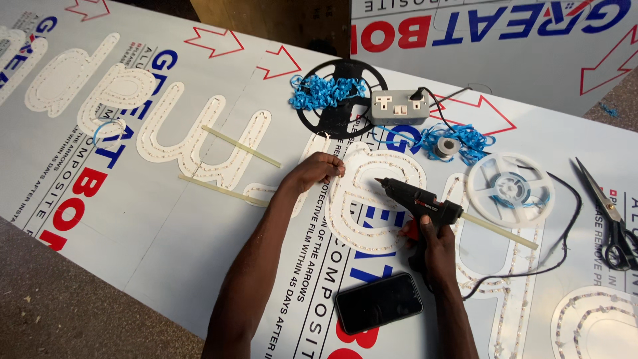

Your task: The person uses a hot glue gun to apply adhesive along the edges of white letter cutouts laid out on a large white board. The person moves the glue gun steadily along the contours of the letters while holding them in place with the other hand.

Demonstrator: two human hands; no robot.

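Note:
My right hand [433, 247] grips a black hot glue gun [417, 200], its nozzle pointing left over a white loop of LED strip [355, 226] laid on a printed composite panel [166, 219]. A pale glue stick [502, 232] sticks out of the gun's back. My left hand [318, 168] presses its fingertips on the strip at the loop's upper left edge.
A black phone [378, 302] lies by my right forearm. A grey power socket [399, 106], a black reel [339, 96] with blue shreds, a white reel [510, 188], scissors [608, 216] and two loose glue sticks [240, 146] lie on the panel. More LED letter outlines [119, 106] lie left.

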